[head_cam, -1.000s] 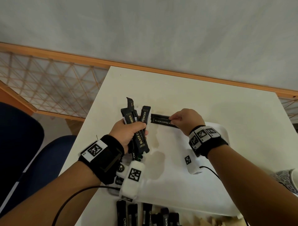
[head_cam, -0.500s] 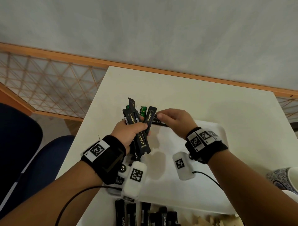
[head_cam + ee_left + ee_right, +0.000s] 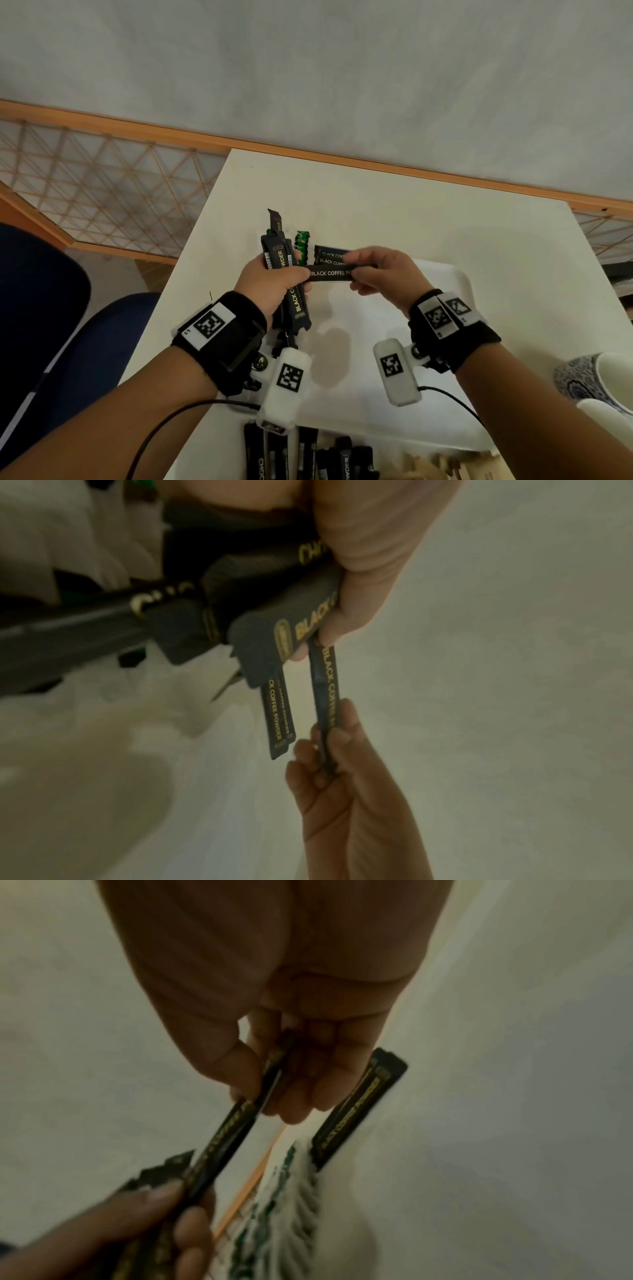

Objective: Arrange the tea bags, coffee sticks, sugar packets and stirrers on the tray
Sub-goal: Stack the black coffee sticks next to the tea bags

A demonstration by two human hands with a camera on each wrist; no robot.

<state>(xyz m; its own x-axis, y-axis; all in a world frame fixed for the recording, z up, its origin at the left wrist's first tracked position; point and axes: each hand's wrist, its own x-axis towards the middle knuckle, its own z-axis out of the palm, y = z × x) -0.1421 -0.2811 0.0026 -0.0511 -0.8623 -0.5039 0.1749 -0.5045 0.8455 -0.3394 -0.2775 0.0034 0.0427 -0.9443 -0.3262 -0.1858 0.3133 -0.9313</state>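
My left hand [image 3: 274, 284] grips a bundle of black coffee sticks [image 3: 279, 260] upright above the white tray [image 3: 459, 284], with a green packet [image 3: 302, 246] among them. My right hand [image 3: 380, 270] pinches one black coffee stick [image 3: 330, 274] that lies level between both hands; its other end sits under my left thumb [image 3: 342, 631]. The wrist views show that same stick [image 3: 325, 696] [image 3: 232, 1134] held at both ends. Two coffee sticks [image 3: 330, 257] lie side by side on the tray's far left corner, also seen as flat sticks [image 3: 279, 723] [image 3: 356, 1110].
More black coffee sticks [image 3: 301, 455] and wooden stirrers [image 3: 442, 466] lie at the table's near edge. A blue-patterned cup [image 3: 589, 380] stands at the right. The white table [image 3: 411, 212] meets a wooden rail at its far side; a blue chair [image 3: 102, 335] is on the left.
My right hand left a stick on the tray's far corner, came left to the bundle and now pinches one stick, drawn out sideways from my left hand.
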